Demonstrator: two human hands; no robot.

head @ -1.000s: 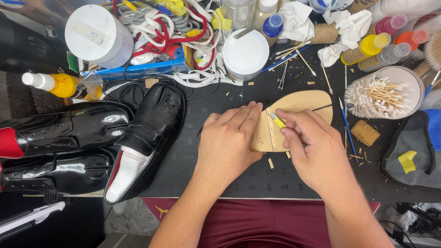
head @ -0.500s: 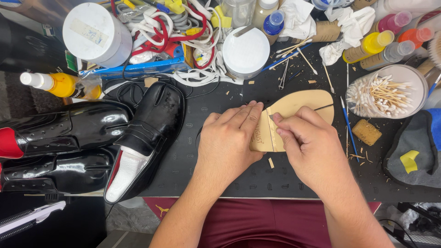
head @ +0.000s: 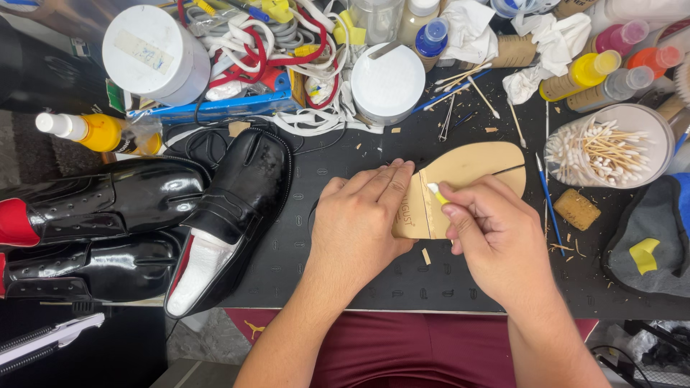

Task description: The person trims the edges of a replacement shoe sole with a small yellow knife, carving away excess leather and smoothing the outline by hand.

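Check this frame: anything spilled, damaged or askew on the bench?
Mostly ordinary clutter. Small tan scraps lie scattered on the black mat around the insole, which the left hand pins flat. The right hand holds a small white tool to it. Nothing spilled.

The left hand [head: 359, 223] covered the heel end of the tan insole [head: 460, 179]. A red-lined black shoe [head: 93, 205] ran off the left edge.
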